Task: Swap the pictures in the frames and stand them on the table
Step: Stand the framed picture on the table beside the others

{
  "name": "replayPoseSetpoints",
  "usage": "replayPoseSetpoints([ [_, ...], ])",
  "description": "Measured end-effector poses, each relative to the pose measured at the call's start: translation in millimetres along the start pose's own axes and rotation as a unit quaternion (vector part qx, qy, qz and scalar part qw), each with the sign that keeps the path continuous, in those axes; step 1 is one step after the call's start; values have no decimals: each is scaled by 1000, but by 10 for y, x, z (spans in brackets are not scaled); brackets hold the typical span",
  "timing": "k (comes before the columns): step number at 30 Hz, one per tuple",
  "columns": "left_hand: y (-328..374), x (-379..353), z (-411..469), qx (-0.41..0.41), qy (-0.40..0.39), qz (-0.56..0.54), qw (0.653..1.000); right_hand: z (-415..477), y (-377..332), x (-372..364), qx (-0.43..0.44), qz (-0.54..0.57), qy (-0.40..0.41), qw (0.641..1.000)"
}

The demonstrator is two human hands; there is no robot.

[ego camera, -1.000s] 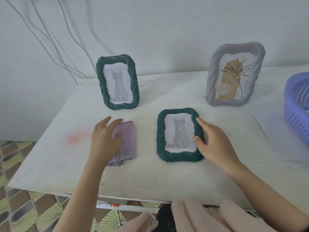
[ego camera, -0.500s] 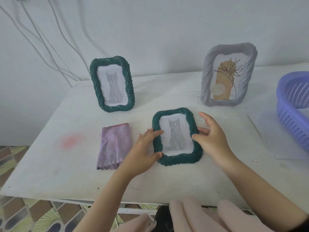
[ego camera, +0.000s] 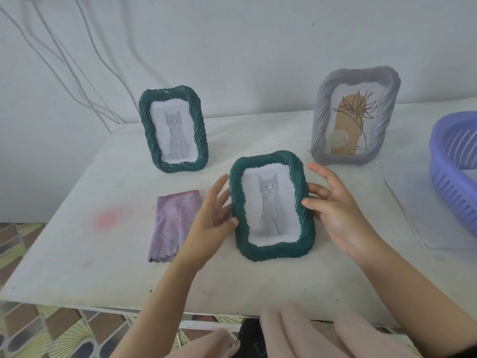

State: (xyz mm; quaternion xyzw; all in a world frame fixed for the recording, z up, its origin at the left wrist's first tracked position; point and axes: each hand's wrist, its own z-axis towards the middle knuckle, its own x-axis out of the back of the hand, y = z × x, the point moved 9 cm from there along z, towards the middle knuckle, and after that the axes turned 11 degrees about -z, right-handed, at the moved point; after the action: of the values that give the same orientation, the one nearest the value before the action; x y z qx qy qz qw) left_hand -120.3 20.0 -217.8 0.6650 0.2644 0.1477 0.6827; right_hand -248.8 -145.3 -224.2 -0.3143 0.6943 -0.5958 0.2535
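Note:
A dark green frame [ego camera: 304, 239] with a grey cat picture is tilted up near the table's middle. My left hand [ego camera: 211, 215] grips its left edge and my right hand [ego camera: 333, 210] grips its right edge. A second green frame [ego camera: 198, 140] with the same cat picture stands upright at the back left. A grey frame [ego camera: 322, 117] with a line-drawn plant picture stands at the back right.
A folded lilac cloth [ego camera: 173, 223] lies left of my left hand on the white table [ego camera: 103, 267]. A purple plastic basket [ego camera: 454, 166] sits at the right edge on a sheet of paper [ego camera: 413, 200]. Cables hang on the wall behind.
My left hand left the cloth and moved right to the near green frame's left edge. With both hands on it, the frame rose from lying flat to tilted up.

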Motion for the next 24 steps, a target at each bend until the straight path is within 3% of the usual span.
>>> replayPoseSetpoints([
  [7, 90, 54, 71, -21, 18, -57, 998, -71, -108, -6, 46, 1, -35, 998],
  [16, 119, 24, 83, -29, 0, -54, 998, -220, 101, -174, 27, 30, -114, 993],
  [24, 299, -3, 170, -43, -25, -53, 997, -145, -349, -195, 77, 71, -127, 986],
])
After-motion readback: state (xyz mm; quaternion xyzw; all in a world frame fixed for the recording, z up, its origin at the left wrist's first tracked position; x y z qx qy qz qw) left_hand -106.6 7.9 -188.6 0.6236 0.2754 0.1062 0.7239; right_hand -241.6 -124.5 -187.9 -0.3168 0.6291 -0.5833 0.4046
